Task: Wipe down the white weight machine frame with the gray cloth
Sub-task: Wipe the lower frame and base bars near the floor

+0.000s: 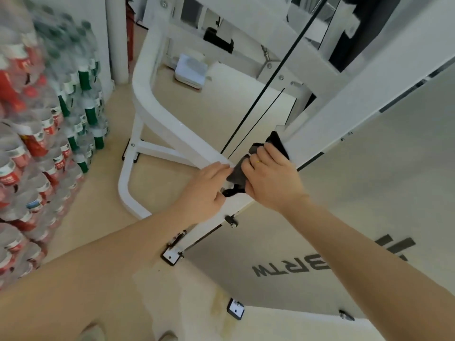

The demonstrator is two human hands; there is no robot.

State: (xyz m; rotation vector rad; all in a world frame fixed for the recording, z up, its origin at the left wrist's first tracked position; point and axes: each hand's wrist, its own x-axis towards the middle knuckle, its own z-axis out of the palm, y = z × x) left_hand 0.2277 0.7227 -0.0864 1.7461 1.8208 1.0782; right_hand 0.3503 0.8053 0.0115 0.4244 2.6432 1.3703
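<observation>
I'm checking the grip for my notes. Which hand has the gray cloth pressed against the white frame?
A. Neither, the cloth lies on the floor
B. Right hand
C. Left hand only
B: the right hand clutches the gray cloth against the white frame, while the left hand rests beside it.

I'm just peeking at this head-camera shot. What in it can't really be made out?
- Gray cloth: mostly covered by the right hand.
- Bottle labels: blurred.
- Shield lettering: upside down, its logo cut off by the right edge.
- Frame top: cut off by the upper edge.
</observation>
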